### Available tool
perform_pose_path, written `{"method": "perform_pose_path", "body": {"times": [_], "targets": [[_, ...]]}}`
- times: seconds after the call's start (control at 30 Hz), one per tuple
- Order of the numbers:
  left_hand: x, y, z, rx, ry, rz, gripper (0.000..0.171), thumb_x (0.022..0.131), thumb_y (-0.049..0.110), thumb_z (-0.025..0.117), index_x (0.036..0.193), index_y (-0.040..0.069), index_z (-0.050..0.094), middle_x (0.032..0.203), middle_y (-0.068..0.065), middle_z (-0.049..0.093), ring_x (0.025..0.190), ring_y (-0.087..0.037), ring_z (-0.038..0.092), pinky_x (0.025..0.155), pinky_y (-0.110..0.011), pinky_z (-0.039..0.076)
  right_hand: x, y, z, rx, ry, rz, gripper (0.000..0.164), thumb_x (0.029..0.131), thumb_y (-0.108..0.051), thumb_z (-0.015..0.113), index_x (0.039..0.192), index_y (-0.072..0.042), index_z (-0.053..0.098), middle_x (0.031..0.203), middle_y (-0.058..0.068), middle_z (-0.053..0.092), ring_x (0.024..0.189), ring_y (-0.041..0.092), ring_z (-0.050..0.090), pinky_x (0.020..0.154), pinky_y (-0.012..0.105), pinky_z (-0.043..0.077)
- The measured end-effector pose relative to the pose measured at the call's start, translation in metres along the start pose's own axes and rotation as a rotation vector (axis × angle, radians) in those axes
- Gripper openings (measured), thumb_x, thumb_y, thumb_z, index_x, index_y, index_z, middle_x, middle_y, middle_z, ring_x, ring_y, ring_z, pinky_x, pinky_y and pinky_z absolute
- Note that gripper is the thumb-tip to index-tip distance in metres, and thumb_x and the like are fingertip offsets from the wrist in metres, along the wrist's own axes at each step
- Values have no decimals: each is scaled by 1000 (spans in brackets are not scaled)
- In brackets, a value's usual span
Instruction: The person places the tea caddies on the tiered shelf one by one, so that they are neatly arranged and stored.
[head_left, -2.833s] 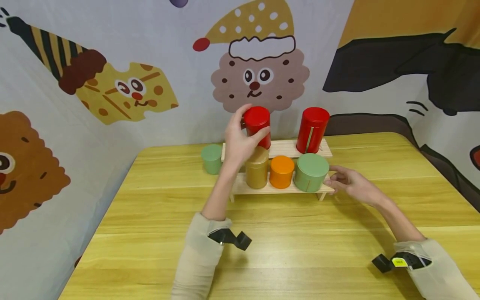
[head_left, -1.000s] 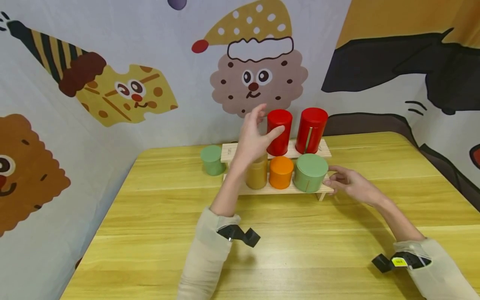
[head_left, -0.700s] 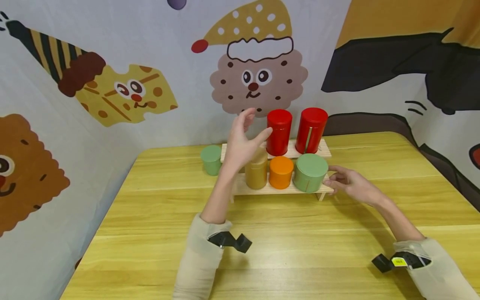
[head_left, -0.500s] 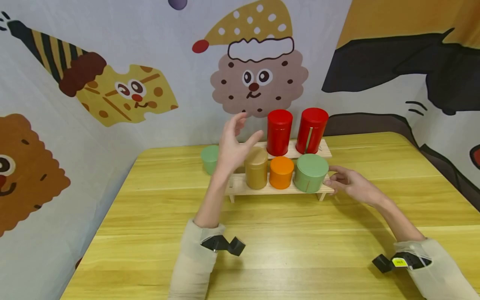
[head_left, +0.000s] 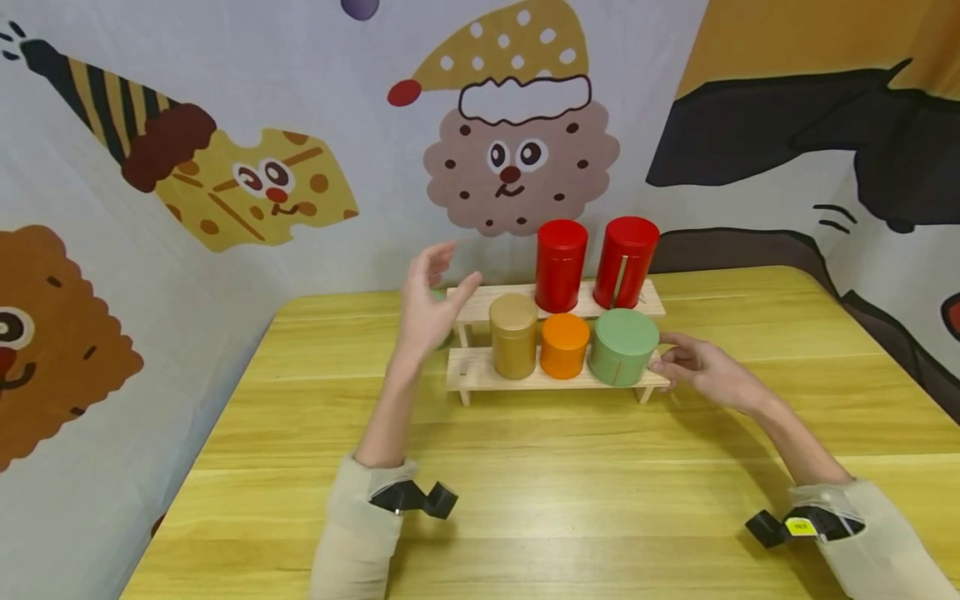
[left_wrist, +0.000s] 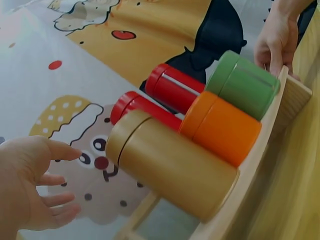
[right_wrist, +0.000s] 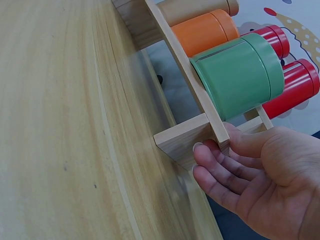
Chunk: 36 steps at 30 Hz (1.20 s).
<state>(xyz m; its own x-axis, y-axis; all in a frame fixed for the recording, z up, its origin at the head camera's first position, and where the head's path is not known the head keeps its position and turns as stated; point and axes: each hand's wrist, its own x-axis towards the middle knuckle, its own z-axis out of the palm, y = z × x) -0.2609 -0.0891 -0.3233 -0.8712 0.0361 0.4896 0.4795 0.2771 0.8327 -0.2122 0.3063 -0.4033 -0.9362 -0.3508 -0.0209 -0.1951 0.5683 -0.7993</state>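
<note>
My left hand point(head_left: 424, 312) is in the air left of a two-tier wooden rack point(head_left: 474, 363), fingers spread and holding nothing. Most of a small green canister is hidden behind it. My right hand point(right_wrist: 272, 175) pinches the right end of the lower tier, thumb above and fingers beneath. Two tall red canisters, the left one point(head_left: 561, 267) and the right one point(head_left: 627, 263), stand on the upper tier. Along the lower tier are a gold canister point(head_left: 514, 337), an orange canister point(head_left: 565, 346) and a wide green canister point(head_left: 623, 347).
The rack stands near the back of a wooden table point(head_left: 555, 492). Behind the table hangs a cartoon-printed cloth point(head_left: 390, 175). Bare table top lies in front of the rack and to both sides.
My left hand first held the left red canister, which moved right along the upper tier. It then let go and drew away leftward. My right hand stayed at the rack's end.
</note>
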Motion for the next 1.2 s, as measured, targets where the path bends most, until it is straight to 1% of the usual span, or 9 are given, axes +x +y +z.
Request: {"method": "perform_pose_path", "body": {"times": [0.17,0.3,0.43,0.57,0.73,0.9,1.03,1.13,1.2], "targets": [[-3,-10,-10,33,0,-11,56,93,19,74,141,1,52,136,-17,53,124,-30,50,107,-44,39,-1,0,0,3,-2,6,59,104,-17,59,148,12,33,109,17,66,88,18,66,76,33,56],[-7,-16,-17,77,-1,-47,57,93,19,74,142,1,51,137,-18,52,126,-30,49,110,-46,38,-1,-1,0,4,-4,9,59,104,-17,59,149,11,33,110,17,66,89,19,66,77,33,56],[-9,-25,-24,120,-4,-88,59,93,19,75,143,0,50,138,-20,51,127,-32,48,111,-45,37,-1,-1,0,0,-2,13,59,104,-18,59,149,11,33,111,18,66,90,20,66,78,33,56],[-8,-35,-31,160,-24,-123,62,92,20,75,144,1,48,141,-22,48,129,-34,46,112,-46,36,-2,-2,0,2,0,15,59,104,-18,59,149,11,33,111,18,66,92,20,66,79,34,56],[-5,-52,-39,216,-58,-155,66,91,20,76,146,1,45,145,-22,45,133,-37,43,114,-47,33,-2,-2,0,6,1,15,59,104,-17,59,149,12,33,111,19,66,92,21,67,79,34,56],[-5,-63,-43,242,-84,-192,71,90,20,77,149,0,42,148,-22,40,137,-40,38,115,-52,31,-1,-1,0,9,-4,12,59,104,-17,59,149,11,33,111,19,66,90,21,68,79,35,57],[-5,-73,-44,288,-113,-215,76,89,20,77,151,-1,38,148,-25,39,136,-41,39,113,-54,33,-1,-1,0,1,1,15,59,104,-16,59,149,11,33,110,18,66,90,21,68,79,35,56],[-5,-81,-44,314,-136,-240,80,88,21,78,153,1,36,148,-26,38,135,-41,40,111,-55,35,-1,-1,0,-5,2,16,59,104,-17,59,149,11,33,110,18,66,90,20,67,79,34,56],[-5,-86,-44,313,-150,-259,83,87,20,78,155,2,33,150,-27,36,134,-41,40,110,-57,36,-1,-2,0,-1,0,12,59,104,-17,58,149,11,33,111,19,66,90,21,68,80,35,57]]}}
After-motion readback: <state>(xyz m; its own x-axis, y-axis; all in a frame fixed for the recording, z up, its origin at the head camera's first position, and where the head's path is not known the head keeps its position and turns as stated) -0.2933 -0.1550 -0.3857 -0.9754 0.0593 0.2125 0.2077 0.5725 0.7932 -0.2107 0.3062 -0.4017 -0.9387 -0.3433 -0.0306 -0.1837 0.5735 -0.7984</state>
